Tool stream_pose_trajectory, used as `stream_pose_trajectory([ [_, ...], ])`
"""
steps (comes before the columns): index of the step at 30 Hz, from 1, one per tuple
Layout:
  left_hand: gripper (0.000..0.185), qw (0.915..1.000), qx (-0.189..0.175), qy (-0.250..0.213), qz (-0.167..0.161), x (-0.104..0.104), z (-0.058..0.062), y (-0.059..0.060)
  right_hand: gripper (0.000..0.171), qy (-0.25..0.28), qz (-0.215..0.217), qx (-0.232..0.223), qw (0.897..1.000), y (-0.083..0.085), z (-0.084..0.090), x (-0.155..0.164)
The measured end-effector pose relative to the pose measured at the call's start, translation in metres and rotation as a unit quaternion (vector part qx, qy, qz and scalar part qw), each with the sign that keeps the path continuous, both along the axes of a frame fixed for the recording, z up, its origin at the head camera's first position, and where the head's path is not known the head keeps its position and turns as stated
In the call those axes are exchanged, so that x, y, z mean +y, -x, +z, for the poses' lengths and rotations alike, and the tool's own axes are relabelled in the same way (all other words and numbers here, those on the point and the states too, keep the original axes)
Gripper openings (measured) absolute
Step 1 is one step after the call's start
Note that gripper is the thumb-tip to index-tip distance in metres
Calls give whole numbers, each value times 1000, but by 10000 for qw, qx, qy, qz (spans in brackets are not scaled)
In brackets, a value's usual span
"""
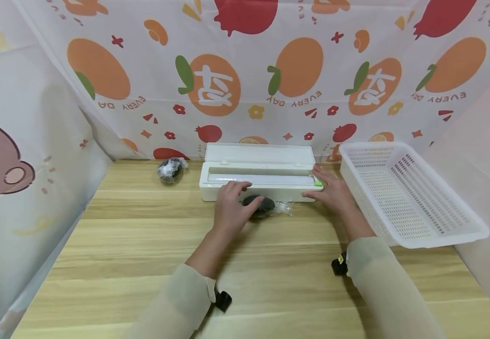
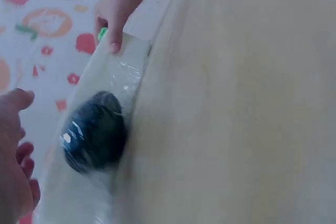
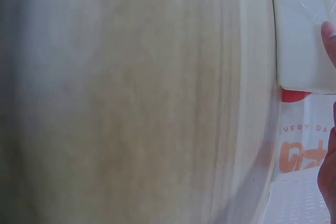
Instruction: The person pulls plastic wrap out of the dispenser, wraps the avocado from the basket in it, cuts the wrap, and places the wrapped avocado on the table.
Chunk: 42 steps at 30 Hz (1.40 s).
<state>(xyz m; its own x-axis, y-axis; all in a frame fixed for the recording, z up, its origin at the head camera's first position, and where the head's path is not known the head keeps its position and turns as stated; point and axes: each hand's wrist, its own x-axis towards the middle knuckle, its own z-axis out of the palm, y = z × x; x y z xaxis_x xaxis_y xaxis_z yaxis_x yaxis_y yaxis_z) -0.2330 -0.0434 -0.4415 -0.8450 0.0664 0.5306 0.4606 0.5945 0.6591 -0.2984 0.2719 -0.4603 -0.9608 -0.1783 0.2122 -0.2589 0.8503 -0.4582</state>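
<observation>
A white cling film dispenser (image 1: 287,195) stands at the back of the table with its lid (image 1: 257,153) raised and a pale roll (image 1: 266,179) inside. My right hand (image 1: 333,192) grips its right end, thumb on the front face, beside a green slider (image 1: 318,183). In front of the box lies a dark green, rounded, avocado-like item (image 1: 264,206) in clear film, a loose tail of film (image 1: 284,208) trailing right. My left hand (image 1: 231,205) is at that item's left with fingers loosely bent. The left wrist view has a gap between this hand and the wrapped item (image 2: 97,132).
Another dark item in clear film (image 1: 171,170) sits at the back left of the wooden table (image 1: 151,254). To the right of the dispenser is a white perforated basket (image 1: 419,242). A fruit-print cloth (image 1: 253,127) hangs right behind the box.
</observation>
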Motion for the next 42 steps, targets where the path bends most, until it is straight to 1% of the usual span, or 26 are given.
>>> stream_pose_trajectory([
  [2, 40, 9987, 122, -20, -504, 9, 13, 9, 96, 9, -40, 2, 10000, 2, 0, 0],
  [4, 37, 9949, 55, 26, -1003, 21, 25, 21, 97, -17, -60, -51, 10000, 3, 2, -1],
  [6, 35, 9891, -125, 127, -1459, 33, 35, 33, 97, -81, -78, -105, 9999, 4, 4, -2],
  [8, 35, 9839, -261, 237, -1754, 47, 40, 45, 97, -148, -94, -109, 9998, 6, 5, -3],
  [10, 36, 9795, -403, 393, -1933, 59, 42, 56, 97, -174, -117, -116, 9997, 7, 5, -4],
  [12, 37, 9752, -579, 542, -2067, 69, 41, 65, 97, -156, -137, -132, 9997, 8, 4, -6],
  [14, 37, 9701, -795, 690, -2186, 79, 39, 71, 97, -83, -120, -144, 9998, 8, 4, -7],
  [16, 37, 9654, -1020, 875, -2236, 87, 37, 76, 96, -8, -124, -186, 9997, 7, 3, -8],
  [18, 37, 9624, -1230, 1068, -2173, 95, 34, 80, 95, 39, -105, -224, 9997, 6, 2, -8],
  [22, 36, 9585, -1401, 1555, -1938, 111, 30, 87, 93, 97, -95, -281, 9995, 4, 0, -5],
  [24, 36, 9543, -1450, 1713, -1975, 119, 29, 90, 89, 214, -148, -277, 9993, 3, 0, -3],
  [26, 35, 9489, -1505, 1834, -2080, 127, 29, 92, 84, 313, -182, -264, 9990, 3, -1, 0],
  [28, 35, 9439, -1592, 1888, -2193, 133, 28, 94, 79, 422, -211, -223, 9986, 2, -3, 2],
  [30, 33, 9412, -1641, 1941, -2228, 137, 26, 95, 76, 508, -186, -184, 9984, 2, -5, 2],
  [34, 28, 9361, -1737, 1998, -2314, 141, 23, 100, 80, 486, -165, -59, 9987, 2, -8, 1],
  [39, 24, 9325, -1905, 1736, -2528, 144, 22, 105, 79, 455, -167, 56, 9988, 2, -8, 2],
  [42, 21, 9304, -1937, 1693, -2611, 145, 22, 106, 77, 475, -188, 63, 9987, 1, -8, 2],
])
